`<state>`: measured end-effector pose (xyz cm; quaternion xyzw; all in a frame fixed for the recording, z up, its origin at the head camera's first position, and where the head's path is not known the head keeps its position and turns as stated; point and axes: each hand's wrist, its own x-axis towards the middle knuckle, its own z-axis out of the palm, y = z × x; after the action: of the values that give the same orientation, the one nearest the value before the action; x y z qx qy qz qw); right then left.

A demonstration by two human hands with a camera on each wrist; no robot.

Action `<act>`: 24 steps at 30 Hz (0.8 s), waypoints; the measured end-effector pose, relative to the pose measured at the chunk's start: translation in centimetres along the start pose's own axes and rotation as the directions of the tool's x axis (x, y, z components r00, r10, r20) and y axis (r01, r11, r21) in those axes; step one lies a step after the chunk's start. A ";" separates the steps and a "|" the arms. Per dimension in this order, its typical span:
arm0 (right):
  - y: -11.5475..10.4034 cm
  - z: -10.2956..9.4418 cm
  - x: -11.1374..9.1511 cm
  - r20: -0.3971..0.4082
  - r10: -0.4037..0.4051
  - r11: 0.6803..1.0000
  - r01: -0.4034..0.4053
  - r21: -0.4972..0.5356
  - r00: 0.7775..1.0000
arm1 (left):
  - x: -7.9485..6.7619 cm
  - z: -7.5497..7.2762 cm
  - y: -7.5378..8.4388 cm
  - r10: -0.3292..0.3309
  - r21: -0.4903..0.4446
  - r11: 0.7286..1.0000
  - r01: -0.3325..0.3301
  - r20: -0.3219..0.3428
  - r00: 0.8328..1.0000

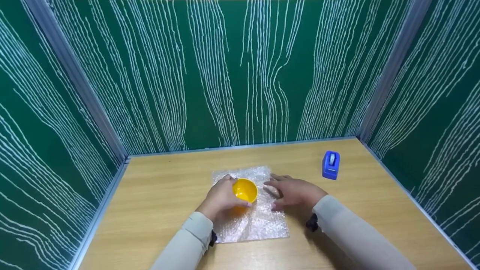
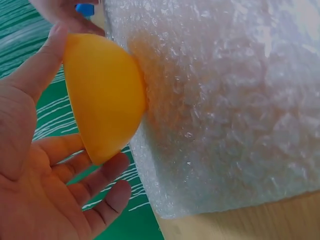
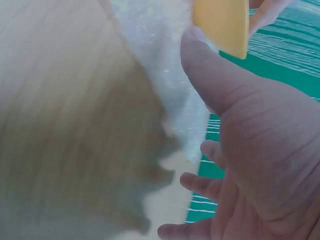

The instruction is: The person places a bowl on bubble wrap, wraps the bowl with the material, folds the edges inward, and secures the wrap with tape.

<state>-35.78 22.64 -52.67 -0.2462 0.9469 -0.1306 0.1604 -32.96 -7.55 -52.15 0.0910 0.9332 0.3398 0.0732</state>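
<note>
Head view puts the yellow bowl (image 1: 245, 190) just below the frame's middle, apparently resting on a sheet of bubble wrap (image 1: 264, 227). We see the left hand (image 1: 224, 198) gripping it, thumb and fingers on opposite sides of the rim. The right hand (image 1: 298, 191) holds nothing, its fingers spread wide by the sheet's right edge; we cannot tell whether they touch it. We judge the step in hand to be placing or steadying the bowl on the wrap; the next move calls for keeping it still while the right hand meets the sheet. We can read no brand, label or writing, including on the blue tape dispenser (image 1: 330, 165) at centre right.
</note>
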 end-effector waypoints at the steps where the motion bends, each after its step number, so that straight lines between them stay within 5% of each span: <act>1: -0.2 -0.3 -0.2 -0.002 -0.008 1.000 0.008 -0.006 1.000 | -0.1 0.0 0.1 -0.005 0.007 1.000 0.005 -0.002 1.000; 10: -1.8 -2.8 -2.7 0.027 -0.070 0.997 0.070 -0.010 0.997 | 0.0 -0.1 0.4 -0.051 0.050 0.997 0.051 -0.016 0.999; 17: -2.3 -1.7 -4.0 0.046 -0.199 0.979 0.201 -0.023 0.979 | 0.1 0.1 0.3 -0.034 0.110 0.993 0.036 -0.019 0.999; 24: -2.0 -0.3 -4.3 0.117 -0.156 0.986 0.162 -0.041 0.981 | 0.2 0.2 0.2 -0.029 0.141 0.990 0.032 -0.019 0.999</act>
<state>-31.50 23.14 -50.76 -0.3318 0.9166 -0.1052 0.1967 -33.10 -7.22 -52.13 0.0788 0.9568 0.2724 0.0639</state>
